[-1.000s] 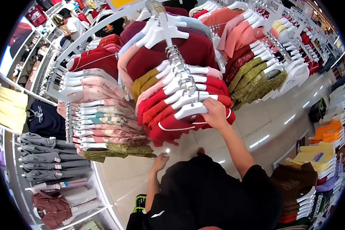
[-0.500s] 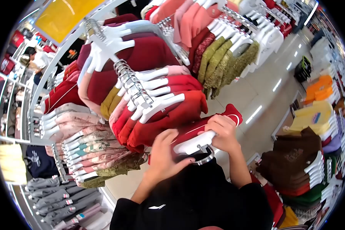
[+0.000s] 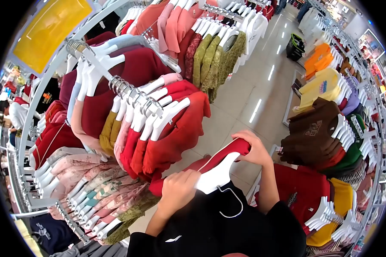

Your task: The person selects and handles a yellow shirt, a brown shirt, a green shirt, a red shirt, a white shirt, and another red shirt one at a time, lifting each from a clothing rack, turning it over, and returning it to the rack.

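A dark red garment with a pale stripe (image 3: 208, 161) hangs on a white hanger (image 3: 218, 173) close to my body, its metal hook pointing toward me. My left hand (image 3: 180, 188) is closed on the garment's left shoulder beside the hanger. At the other shoulder, my right hand (image 3: 254, 149) grips the garment with curled fingers. Just beyond stands a rack arm (image 3: 98, 64) with several red garments (image 3: 182, 122) on white hangers, apart from both hands.
Patterned pink and green clothes (image 3: 94, 184) hang at the lower left. Green garments (image 3: 210, 60) hang farther back. Across the tiled aisle (image 3: 240, 115) are a brown shirt (image 3: 313, 132), red shirts (image 3: 294, 188) and a black basket (image 3: 295, 47). A person in white (image 3: 17, 115) stands far left.
My left hand has gone from spread fingers to closed on the garment. Garment and hanger have turned and come lower. The view has swung right, showing more of the aisle.
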`<state>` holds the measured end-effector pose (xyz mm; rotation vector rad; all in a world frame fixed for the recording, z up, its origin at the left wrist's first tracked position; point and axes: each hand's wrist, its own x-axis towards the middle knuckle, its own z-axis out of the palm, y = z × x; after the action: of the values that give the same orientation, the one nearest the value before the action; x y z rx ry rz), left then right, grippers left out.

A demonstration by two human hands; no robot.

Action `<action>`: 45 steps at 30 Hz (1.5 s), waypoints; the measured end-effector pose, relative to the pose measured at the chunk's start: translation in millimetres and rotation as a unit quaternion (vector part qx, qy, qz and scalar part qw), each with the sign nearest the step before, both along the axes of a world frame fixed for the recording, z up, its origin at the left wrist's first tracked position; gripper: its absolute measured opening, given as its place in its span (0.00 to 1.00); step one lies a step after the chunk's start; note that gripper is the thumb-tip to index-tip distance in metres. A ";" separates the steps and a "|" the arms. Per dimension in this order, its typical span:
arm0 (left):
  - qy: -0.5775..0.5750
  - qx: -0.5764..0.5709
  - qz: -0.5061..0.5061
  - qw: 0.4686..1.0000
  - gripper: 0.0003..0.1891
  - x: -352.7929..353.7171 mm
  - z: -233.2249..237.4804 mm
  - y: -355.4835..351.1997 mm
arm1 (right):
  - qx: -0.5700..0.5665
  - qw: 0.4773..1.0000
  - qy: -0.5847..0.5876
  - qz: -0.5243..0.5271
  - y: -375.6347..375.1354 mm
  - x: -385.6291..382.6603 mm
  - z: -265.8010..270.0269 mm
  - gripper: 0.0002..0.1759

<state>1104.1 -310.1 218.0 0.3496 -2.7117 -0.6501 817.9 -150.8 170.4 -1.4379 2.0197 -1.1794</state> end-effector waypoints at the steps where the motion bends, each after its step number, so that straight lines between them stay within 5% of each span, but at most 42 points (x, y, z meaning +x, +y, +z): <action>1: 0.011 0.006 -0.009 1.000 0.19 7.9 -0.9 -0.4 | 0.019 0.999 -0.047 0.006 4.3 9.1 0.7 0.43; 7: 0.036 0.059 -0.067 0.995 0.21 40.1 -11.9 -13.0 | -0.004 0.929 -0.371 0.014 63.5 45.9 -45.3 0.60; 10: 0.037 0.068 -0.118 0.990 0.21 45.9 -7.6 -19.3 | -0.044 0.884 -0.463 -0.035 107.9 66.5 -84.1 0.58; 16: 0.089 0.064 -0.070 0.992 0.15 35.2 -8.4 -23.1 | -0.045 0.888 -0.438 -0.136 131.6 122.7 -105.9 0.25; 19: 0.065 0.044 0.081 0.994 0.05 22.1 -26.5 -20.8 | -0.104 0.842 -0.489 -0.201 112.6 141.8 -78.4 0.23; 23: -0.052 0.101 0.161 0.980 0.16 10.3 -36.1 -24.7 | -0.159 0.781 -0.557 -0.234 99.5 146.2 -51.5 0.26; 29: -0.065 0.231 0.135 0.961 0.21 3.6 -29.3 -19.1 | -0.173 0.757 -0.580 -0.245 107.4 143.0 -26.0 0.33; 32: -0.023 0.292 0.081 0.953 0.16 -0.5 -3.8 -17.1 | -0.260 0.810 -0.514 -0.107 150.2 139.6 -40.7 0.41; 34: -0.003 0.339 0.031 0.940 0.15 -10.4 20.0 -14.1 | -0.404 0.749 -0.518 0.093 157.5 117.5 -46.9 0.48; 37: -0.006 0.353 -0.029 0.935 0.17 -36.5 33.4 -7.0 | -0.405 0.584 -0.623 0.325 106.9 62.6 -27.3 0.50; 39: -0.012 0.341 -0.069 0.937 0.19 -64.7 39.4 -0.8 | -0.243 0.819 -0.518 0.050 90.6 65.8 -21.0 0.48; 40: -0.013 0.339 -0.068 0.938 0.20 -82.5 45.5 4.9 | -0.116 0.872 -0.472 -0.051 82.6 67.4 -17.8 0.47; 45: -0.056 0.194 -0.033 0.979 0.23 -182.5 31.3 -5.9 | -0.058 0.852 -0.507 -0.117 56.5 57.3 -64.8 0.46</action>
<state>921.5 -316.0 249.3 0.3998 -2.6992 -1.2171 875.2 -94.2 105.6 -0.3716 1.3588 -1.6873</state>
